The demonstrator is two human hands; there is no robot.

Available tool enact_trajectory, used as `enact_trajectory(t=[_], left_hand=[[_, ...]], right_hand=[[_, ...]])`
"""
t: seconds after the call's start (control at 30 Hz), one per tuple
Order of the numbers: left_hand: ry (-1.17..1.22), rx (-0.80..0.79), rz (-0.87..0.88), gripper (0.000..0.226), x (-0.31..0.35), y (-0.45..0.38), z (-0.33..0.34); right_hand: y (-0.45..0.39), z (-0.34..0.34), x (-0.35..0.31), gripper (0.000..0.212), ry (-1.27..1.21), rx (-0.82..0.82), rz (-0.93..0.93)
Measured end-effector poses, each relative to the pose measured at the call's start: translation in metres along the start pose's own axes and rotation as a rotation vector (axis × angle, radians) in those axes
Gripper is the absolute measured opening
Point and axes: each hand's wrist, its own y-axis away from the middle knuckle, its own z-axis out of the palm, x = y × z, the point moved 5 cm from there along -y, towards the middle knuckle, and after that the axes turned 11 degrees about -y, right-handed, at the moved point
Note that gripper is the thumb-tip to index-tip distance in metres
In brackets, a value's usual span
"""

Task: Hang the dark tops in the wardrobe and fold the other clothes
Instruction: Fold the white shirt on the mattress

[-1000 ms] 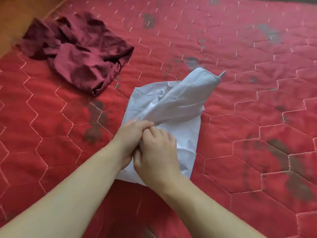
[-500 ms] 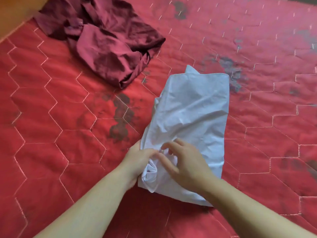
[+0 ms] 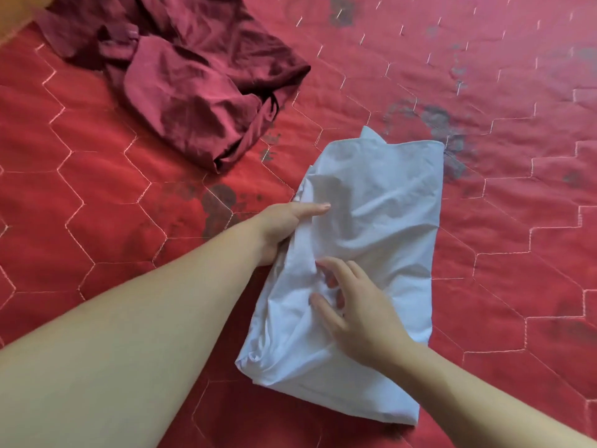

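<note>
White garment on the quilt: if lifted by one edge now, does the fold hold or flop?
Likely flops: the white garment is thin and creased, sagging where the left hand grips its edge. Probably light. The loose fold under the right hand would likely open.

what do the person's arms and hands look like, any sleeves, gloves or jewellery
Both forearms are bare as far as the frame shows, with no sleeves in view. The left hand and right hand wear no gloves, and no rings, watch or bracelets show on the visible fingers or wrists. The nails look short and unpainted.
</note>
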Motion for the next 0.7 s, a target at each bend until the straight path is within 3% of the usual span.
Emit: enact_trajectory(t=[0.07,0.17,0.23,0.3,0.37,0.47,0.53,0.6,0.7], left_hand=[[0.039,-0.062,0.064,0.024,0.009,-0.006,0.000],[0.182,-0.194,0.189,0.033,0.020,-0.011,0.001],[0.213,-0.118,0.205,0.039,0.023,-0.024,-0.001],[0.148,0.078,0.196,0.042,0.019,-0.038,-0.010],[0.093,0.195,0.189,0.041,0.012,-0.047,-0.019],[0.005,0.333,0.200,0.033,0.004,-0.047,-0.029],[-0.051,0.425,0.224,0.028,-0.001,-0.036,-0.028],[-0.008,0.414,0.238,0.022,-0.013,-0.020,-0.021],[-0.024,0.354,0.181,0.033,-0.035,0.012,-0.020]], right_hand=[[0.002,-0.003,-0.003,0.037,-0.059,0.039,-0.046],[0.000,-0.018,-0.013,0.034,-0.127,0.152,-0.160],[-0.009,-0.034,-0.015,0.037,-0.110,0.232,-0.222],[-0.022,-0.051,-0.010,0.042,-0.015,0.302,-0.248],[-0.042,-0.065,0.001,0.049,0.143,0.325,-0.174],[-0.080,-0.070,0.021,0.065,0.385,0.190,0.013],[-0.101,-0.062,0.030,0.071,0.411,0.045,0.057],[-0.112,-0.052,0.037,0.077,0.482,-0.069,0.051],[-0.114,-0.044,0.045,0.087,0.588,-0.156,0.034]])
